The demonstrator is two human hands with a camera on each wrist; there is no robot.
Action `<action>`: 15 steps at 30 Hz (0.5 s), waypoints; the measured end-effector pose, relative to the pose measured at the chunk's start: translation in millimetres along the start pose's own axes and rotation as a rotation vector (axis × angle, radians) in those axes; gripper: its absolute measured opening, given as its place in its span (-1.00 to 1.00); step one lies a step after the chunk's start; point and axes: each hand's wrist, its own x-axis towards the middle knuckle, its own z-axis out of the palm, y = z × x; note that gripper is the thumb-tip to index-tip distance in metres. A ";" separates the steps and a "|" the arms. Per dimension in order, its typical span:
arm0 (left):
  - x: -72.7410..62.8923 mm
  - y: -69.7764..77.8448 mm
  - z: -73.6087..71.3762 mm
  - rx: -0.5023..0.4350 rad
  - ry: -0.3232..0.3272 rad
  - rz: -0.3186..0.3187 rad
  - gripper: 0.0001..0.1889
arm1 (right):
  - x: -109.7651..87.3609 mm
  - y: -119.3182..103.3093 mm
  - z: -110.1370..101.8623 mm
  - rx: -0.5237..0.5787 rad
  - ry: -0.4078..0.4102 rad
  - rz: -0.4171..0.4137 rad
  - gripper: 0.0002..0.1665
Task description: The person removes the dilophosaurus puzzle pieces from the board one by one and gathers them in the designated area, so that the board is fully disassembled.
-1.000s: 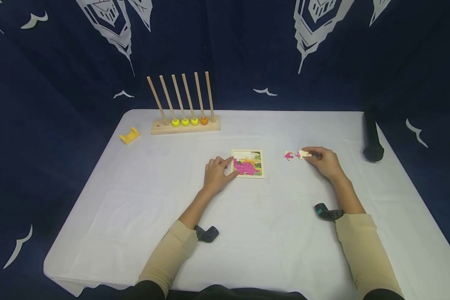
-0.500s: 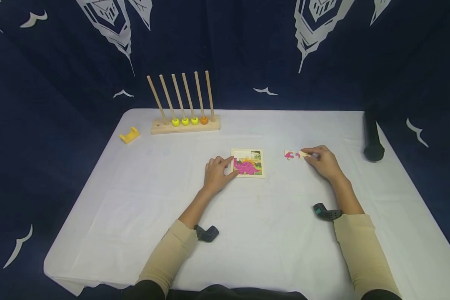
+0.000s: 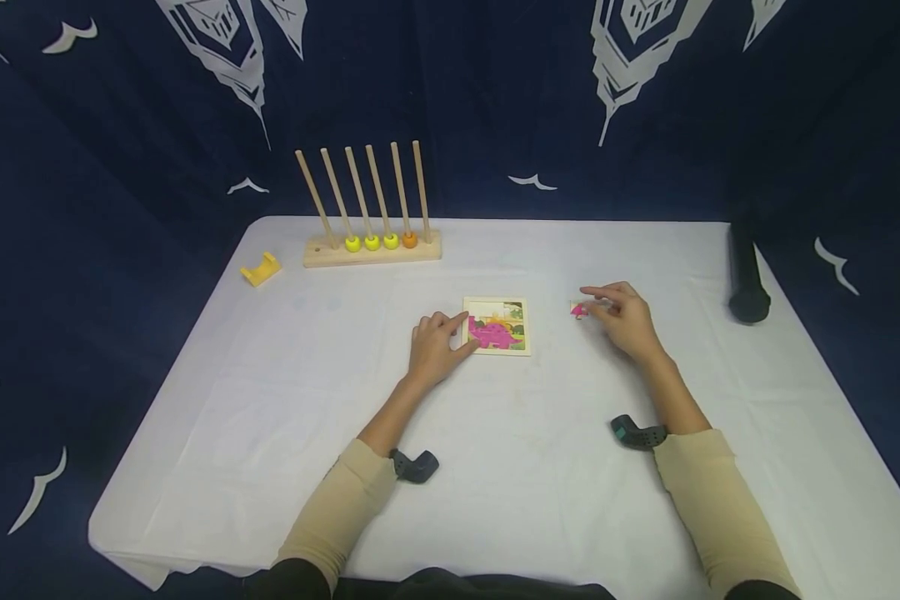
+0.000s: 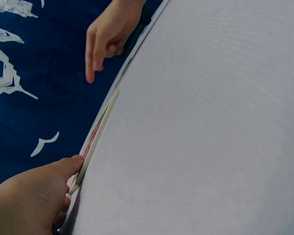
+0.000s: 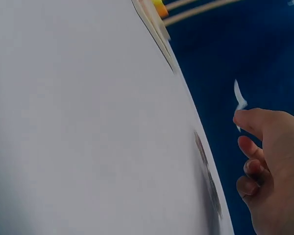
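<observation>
A small wooden jigsaw puzzle (image 3: 497,336) with a pink dinosaur picture lies in its pale frame near the table's middle. My left hand (image 3: 437,346) grips the left side of that frame, thumb at the near corner and index finger farther up; in the left wrist view the thumb (image 4: 71,166) presses on its edge. To the right of the puzzle, my right hand (image 3: 622,317) hovers above loose puzzle pieces, thumb and index finger apart and nothing between them. One pink and white piece (image 3: 578,309) shows just past its fingertips. The hand hides the other piece.
A wooden peg stand (image 3: 375,254) with yellow and orange beads is at the back left. Beside it lies a yellow curved block (image 3: 260,270). A black cylindrical object (image 3: 747,283) rests at the back right edge of the white table (image 3: 270,433).
My right hand has let go of the right-hand puzzle piece, lifted, and moved left over the loose pieces. The left hand stays on the puzzle frame.
</observation>
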 end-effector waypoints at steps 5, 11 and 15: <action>0.6 -0.3 -0.1 0.001 0.003 0.001 -0.41 | 4.4 -24.7 27.6 0.021 -0.028 -0.068 -0.59; 0.2 -0.4 -0.8 0.007 0.008 0.005 -0.41 | 7.3 -41.1 61.3 0.034 -0.078 -0.082 -0.55; -0.5 0.4 -1.9 0.007 0.011 0.004 -0.41 | 7.7 -46.7 77.6 -0.029 -0.139 -0.070 -0.51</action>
